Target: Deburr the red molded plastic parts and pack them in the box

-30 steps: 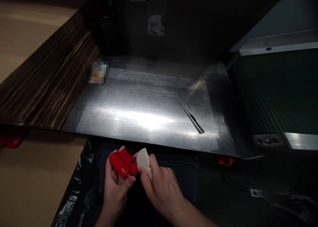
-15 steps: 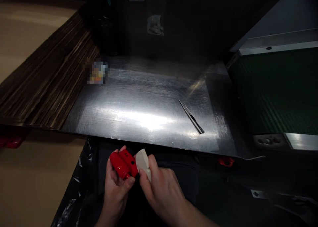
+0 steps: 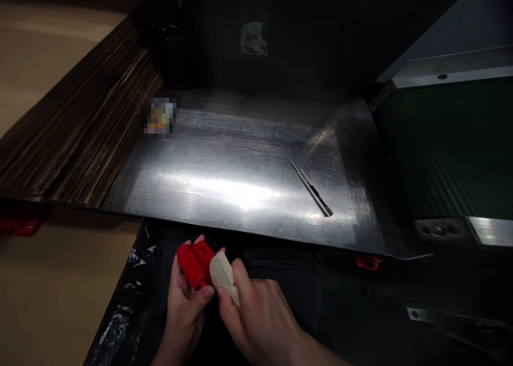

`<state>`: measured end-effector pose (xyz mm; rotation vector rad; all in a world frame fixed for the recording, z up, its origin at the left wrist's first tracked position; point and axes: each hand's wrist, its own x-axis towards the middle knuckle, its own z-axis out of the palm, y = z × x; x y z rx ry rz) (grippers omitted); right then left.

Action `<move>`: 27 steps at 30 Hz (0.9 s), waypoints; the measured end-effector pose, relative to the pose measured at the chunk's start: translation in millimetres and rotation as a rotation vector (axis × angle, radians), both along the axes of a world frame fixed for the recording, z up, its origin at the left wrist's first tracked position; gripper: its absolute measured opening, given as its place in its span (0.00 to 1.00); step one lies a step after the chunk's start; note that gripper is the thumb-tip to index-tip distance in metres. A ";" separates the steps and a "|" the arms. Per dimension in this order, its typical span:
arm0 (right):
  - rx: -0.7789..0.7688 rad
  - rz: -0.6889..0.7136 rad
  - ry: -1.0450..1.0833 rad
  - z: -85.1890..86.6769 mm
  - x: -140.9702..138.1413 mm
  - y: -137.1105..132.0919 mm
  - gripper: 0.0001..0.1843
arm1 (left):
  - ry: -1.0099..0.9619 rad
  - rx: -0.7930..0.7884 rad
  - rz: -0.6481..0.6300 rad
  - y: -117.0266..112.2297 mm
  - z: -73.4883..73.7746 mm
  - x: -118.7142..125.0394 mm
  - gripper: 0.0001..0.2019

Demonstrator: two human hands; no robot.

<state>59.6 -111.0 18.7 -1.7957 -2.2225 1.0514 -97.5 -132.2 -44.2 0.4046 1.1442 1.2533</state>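
Note:
My left hand (image 3: 186, 307) is closed around a glossy red plastic part (image 3: 194, 264) with a rounded barrel and a flatter block beside it. My right hand (image 3: 256, 302) pinches an off-white block (image 3: 223, 272) with a curved end, between thumb and forefinger. That curved end lies over the right side of the red part and hides some of it; whether they touch I cannot tell. Both hands are over the lap, just below the front edge of the metal table (image 3: 192, 157). A slim craft knife (image 3: 311, 189) lies on the table.
Stacked brown cardboard sheets (image 3: 76, 115) stand at the left. A dark bottle (image 3: 176, 51) and a small clear bag (image 3: 254, 38) are at the back. A green conveyor belt (image 3: 452, 147) runs at the right. Red pieces (image 3: 366, 262) show below the table edge.
My right hand has moved the off-white block left and slightly down, so it now covers the dark round spot on the red part. My left hand holds nearly still.

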 end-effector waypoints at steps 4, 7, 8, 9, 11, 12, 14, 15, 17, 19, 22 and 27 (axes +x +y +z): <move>0.047 -0.182 -0.080 8.0 20.1 19.4 0.10 | -0.098 -0.014 0.011 -1.1 11.1 -5.1 0.39; 0.094 -0.407 0.068 14.6 49.2 53.8 0.16 | -0.198 -0.062 -0.017 -0.9 22.0 -8.9 0.38; 0.138 -0.442 0.073 14.5 58.7 68.1 0.18 | -0.220 -0.074 -0.027 -0.5 24.9 -9.8 0.37; 0.200 -0.446 0.040 13.1 67.1 82.5 0.19 | -0.242 -0.086 -0.042 0.0 27.4 -10.5 0.37; 0.313 -0.422 -0.039 8.0 79.3 107.6 0.16 | -0.281 -0.099 -0.086 1.3 31.1 -12.0 0.36; 0.356 -0.419 -0.064 5.9 82.7 115.8 0.16 | -0.298 -0.089 -0.115 1.9 32.6 -13.2 0.36; 0.453 -0.485 -0.046 5.1 84.9 118.3 0.20 | -0.348 -0.042 -0.179 2.5 34.7 -17.2 0.39; 0.505 -0.530 -0.006 6.2 84.3 111.5 0.18 | -0.381 -0.019 -0.212 2.4 35.0 -20.0 0.42; 0.543 -0.552 0.162 7.0 81.9 82.5 0.15 | -0.455 0.003 -0.268 0.8 33.1 -27.2 0.47; 0.331 -0.410 0.375 -2.1 81.0 38.9 0.16 | -0.497 -0.007 -0.310 -2.8 26.4 -35.4 0.48; -0.109 -0.367 0.536 -45.0 89.2 -33.0 0.19 | -0.491 0.007 -0.378 -9.1 9.2 -45.3 0.49; 0.055 -1.296 0.443 -130.6 148.6 -101.6 0.32 | -0.396 -0.078 -0.521 -4.8 -17.0 -38.3 0.45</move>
